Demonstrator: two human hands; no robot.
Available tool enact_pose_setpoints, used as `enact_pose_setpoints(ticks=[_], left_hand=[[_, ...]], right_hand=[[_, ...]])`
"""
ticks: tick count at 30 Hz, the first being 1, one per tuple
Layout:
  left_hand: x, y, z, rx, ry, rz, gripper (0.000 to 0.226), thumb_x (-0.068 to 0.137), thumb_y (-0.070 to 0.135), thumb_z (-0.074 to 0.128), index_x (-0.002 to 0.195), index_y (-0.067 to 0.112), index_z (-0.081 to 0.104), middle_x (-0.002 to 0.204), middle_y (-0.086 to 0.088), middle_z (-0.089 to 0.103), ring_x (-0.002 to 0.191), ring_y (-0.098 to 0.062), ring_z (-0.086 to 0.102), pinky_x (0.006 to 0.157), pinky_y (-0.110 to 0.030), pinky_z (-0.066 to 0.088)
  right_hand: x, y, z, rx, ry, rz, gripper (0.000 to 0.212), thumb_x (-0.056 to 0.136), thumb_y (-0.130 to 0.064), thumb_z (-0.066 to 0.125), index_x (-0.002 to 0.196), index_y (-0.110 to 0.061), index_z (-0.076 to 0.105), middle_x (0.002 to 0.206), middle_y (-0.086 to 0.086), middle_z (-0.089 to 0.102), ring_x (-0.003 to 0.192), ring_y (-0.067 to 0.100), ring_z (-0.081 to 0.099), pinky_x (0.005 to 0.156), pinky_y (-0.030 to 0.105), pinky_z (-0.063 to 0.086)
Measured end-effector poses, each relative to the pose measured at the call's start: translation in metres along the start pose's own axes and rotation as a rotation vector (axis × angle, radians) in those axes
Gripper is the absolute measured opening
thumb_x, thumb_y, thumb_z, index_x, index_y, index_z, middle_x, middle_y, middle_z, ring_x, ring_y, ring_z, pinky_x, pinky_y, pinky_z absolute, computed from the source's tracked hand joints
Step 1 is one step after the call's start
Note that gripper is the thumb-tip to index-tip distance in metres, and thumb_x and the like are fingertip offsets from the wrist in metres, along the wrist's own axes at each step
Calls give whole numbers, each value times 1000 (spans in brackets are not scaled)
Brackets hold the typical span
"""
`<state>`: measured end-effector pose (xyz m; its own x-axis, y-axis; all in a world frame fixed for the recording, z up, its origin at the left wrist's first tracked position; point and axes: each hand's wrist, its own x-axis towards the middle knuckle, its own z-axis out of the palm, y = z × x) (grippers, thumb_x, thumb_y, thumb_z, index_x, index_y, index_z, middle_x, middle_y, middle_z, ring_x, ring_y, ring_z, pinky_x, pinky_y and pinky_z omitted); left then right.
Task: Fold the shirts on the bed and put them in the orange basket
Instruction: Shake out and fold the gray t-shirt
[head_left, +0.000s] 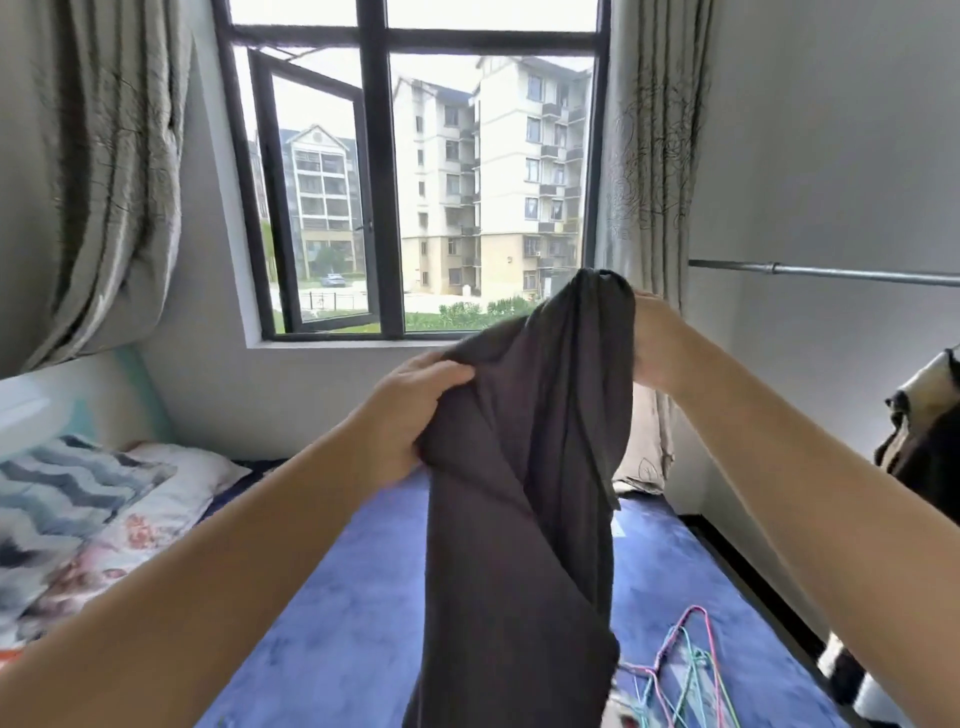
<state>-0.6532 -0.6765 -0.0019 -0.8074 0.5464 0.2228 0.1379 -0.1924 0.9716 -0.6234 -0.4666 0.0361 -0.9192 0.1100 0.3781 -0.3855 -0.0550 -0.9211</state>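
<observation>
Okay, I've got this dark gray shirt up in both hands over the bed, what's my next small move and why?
Probably spread your hands apart to open it out. The dark gray shirt hangs bunched and twisted between your left hand and right hand, so it can't lie flat on the blue bed for folding yet.

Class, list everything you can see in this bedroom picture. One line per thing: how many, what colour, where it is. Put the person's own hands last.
shirt: one, dark grey, held up over the bed
bed: one, blue cover, below the hands
pillows: at least two, patterned, left on the bed
hangers: several, pink, blue, green, right on the bed
window: one, dark frame, one pane open, ahead
curtains: two, beige, either side of the window
rail: one, metal, right wall
clothing: black and white, far right
left hand: grips the shirt's left edge
right hand: holds the shirt's top
</observation>
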Motion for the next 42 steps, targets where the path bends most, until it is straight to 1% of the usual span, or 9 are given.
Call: enact_pose_setpoints(ticks=[6, 10, 13, 16, 20, 28, 31, 35, 42], left_hand=[[0, 30, 1, -139, 197, 23, 27, 92, 14, 48, 67, 12, 57, 43, 2, 59, 36, -8, 56, 38, -14, 44], [9, 42, 8, -171, 302, 84, 22, 92, 17, 50, 71, 13, 57, 43, 5, 60, 43, -8, 58, 43, -14, 47], [17, 50, 8, -250, 363, 118, 22, 92, 18, 50, 72, 14, 57, 46, 5, 62, 48, -9, 59, 46, -17, 48], [22, 55, 7, -336, 355, 155, 22, 94, 16, 47, 75, 13, 58, 65, 0, 64, 60, -12, 60, 54, -19, 52], [27, 51, 2, -343, 364, 164, 21, 94, 16, 46, 77, 13, 58, 67, 1, 64, 61, -12, 62, 55, -21, 53], [48, 45, -42, -47, 549, -37, 26, 97, 12, 38, 113, 6, 57, 103, -8, 53, 83, -19, 54, 80, -31, 50], [47, 41, -47, 107, 583, -132, 27, 92, 0, 32, 77, 6, 54, 80, -7, 51, 67, -16, 46, 76, -29, 47], [47, 40, -51, 223, 448, -139, 34, 81, -9, 25, 70, 7, 54, 66, -7, 50, 61, -17, 46, 54, -26, 44], [44, 37, -58, 679, 10, -100, 12, 57, 4, 71, 60, 16, 69, 59, 0, 64, 56, -10, 59, 52, -19, 49]], right_hand=[[-23, 47, 3, 37, -80, 92, 70, 94, 5, 31, 32, -16, 56, 32, -9, 39, 27, 1, 33, 34, 13, 23], [-32, 79, 6, 147, -320, 204, 15, 65, -28, 81, 60, -16, 73, 56, -1, 66, 53, 9, 64, 55, 19, 52], [-38, 107, -4, 89, -506, 366, 60, 55, -60, 78, 95, -17, 65, 84, 1, 70, 79, 14, 66, 74, 27, 53], [-53, 125, 2, -404, -568, 350, 35, 64, -41, 73, 91, -22, 63, 83, -14, 66, 80, 2, 59, 74, 19, 45], [-48, 142, 15, -764, -377, 302, 16, 84, -13, 62, 71, -6, 57, 67, 1, 52, 67, 13, 52, 67, 25, 44], [-18, 127, -22, 158, 329, 310, 29, 93, -11, 33, 66, -13, 43, 43, -2, 46, 41, 9, 45, 47, 22, 37], [-5, 105, -31, -54, 350, 340, 28, 94, -20, 43, 67, -15, 47, 54, 2, 50, 53, 15, 46, 56, 28, 37], [-2, 60, -42, -390, 145, 253, 13, 83, -17, 65, 80, -16, 53, 76, 2, 54, 69, 12, 51, 66, 22, 43], [5, 16, -66, -1241, 237, 27, 12, 81, -3, 54, 92, -6, 57, 86, 8, 54, 82, 22, 47, 68, 27, 33]])
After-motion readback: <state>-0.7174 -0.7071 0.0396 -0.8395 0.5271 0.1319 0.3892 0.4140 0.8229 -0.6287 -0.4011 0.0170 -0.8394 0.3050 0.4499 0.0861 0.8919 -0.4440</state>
